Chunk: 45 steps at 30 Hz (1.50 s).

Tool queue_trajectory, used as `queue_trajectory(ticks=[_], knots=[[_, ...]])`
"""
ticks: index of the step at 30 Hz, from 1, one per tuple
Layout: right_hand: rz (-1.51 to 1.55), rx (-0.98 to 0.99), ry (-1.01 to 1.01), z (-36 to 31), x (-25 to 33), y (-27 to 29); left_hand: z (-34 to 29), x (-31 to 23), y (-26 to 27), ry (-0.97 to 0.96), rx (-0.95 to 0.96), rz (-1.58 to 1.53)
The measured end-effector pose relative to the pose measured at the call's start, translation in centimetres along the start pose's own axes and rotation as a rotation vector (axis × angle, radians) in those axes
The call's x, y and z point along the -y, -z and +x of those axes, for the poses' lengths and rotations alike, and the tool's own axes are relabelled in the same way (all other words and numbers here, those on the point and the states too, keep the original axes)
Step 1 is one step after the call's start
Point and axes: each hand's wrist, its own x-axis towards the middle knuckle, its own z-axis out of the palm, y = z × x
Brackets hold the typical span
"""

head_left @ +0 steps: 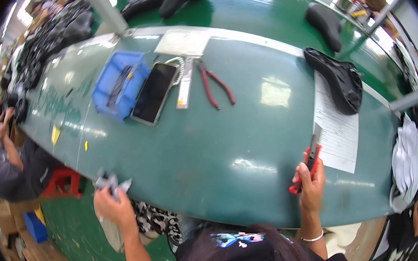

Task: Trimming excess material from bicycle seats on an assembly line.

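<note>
My right hand is wrapped round a red and black utility knife, held up over the right side of the table. Its grey blade points away from me. Off the table's near left edge, my left hand is closed on a crumpled piece of pale grey material; whether it is cloth or paper I cannot tell. Beyond the knife, a black bicycle saddle lies on a printed paper sheet, its underside facing up.
On the green table are a blue bin, a smartphone, a steel ruler and red-handled pliers. More saddles stand on the conveyor behind. A white bundle hangs at the right edge. A co-worker sits at left.
</note>
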Motion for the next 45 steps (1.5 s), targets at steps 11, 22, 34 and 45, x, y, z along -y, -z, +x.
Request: queue_trajectory(ticks=[11, 22, 34, 45], knots=[[-0.337, -0.072, 0.347, 7.1, 6.1, -1.3, 5.2, -30.1, 3.5, -0.679, 0.330, -1.201], [0.528, -0.121, 0.178, 38.3, 8.5, 3.7, 3.4, -38.9, -2.9, -0.610, 0.699, -1.478], [0.765, -0.311, 0.191, 51.3, 4.3, -2.1, 4.1, -39.8, -2.5, -0.580, 0.815, -1.492], [0.057, 0.342, 0.150, 18.0, 12.2, -3.9, 5.4, -38.5, -2.5, -0.280, 0.137, -1.380]])
